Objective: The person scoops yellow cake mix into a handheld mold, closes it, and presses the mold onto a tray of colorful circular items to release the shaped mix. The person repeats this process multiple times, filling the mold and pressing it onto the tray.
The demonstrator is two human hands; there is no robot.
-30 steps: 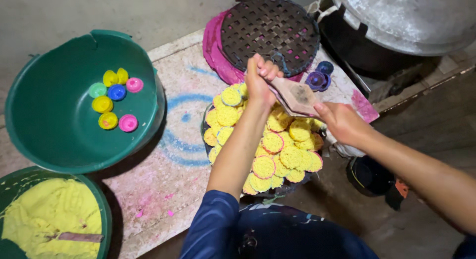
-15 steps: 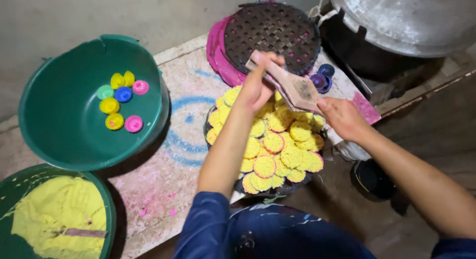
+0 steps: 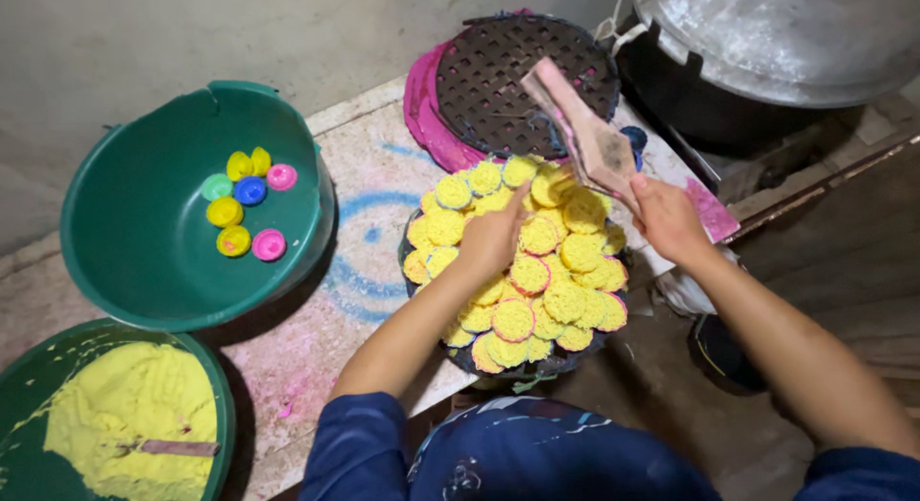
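A round dark tray [image 3: 428, 271] carries several small yellow cakes [image 3: 565, 295], some with pink edges. My left hand [image 3: 494, 240] rests fingers-down on the cakes near the tray's middle. My right hand [image 3: 666, 218] is closed on the lower end of a flat pinkish wooden paddle [image 3: 580, 132], which tilts up and away over the tray's far edge.
A dark perforated tray [image 3: 522, 79] lies on a pink one behind the cakes. At left a green basin [image 3: 125, 261] holds several small coloured cups [image 3: 244, 206]. Another green basin [image 3: 38, 367] with yellow dough [image 3: 125, 415] sits bottom left. A big metal pot [image 3: 767, 41] stands at top right.
My left hand let go of the paddle and dropped onto the cakes. My right hand raised the paddle and tilted it upward over the tray's far side.
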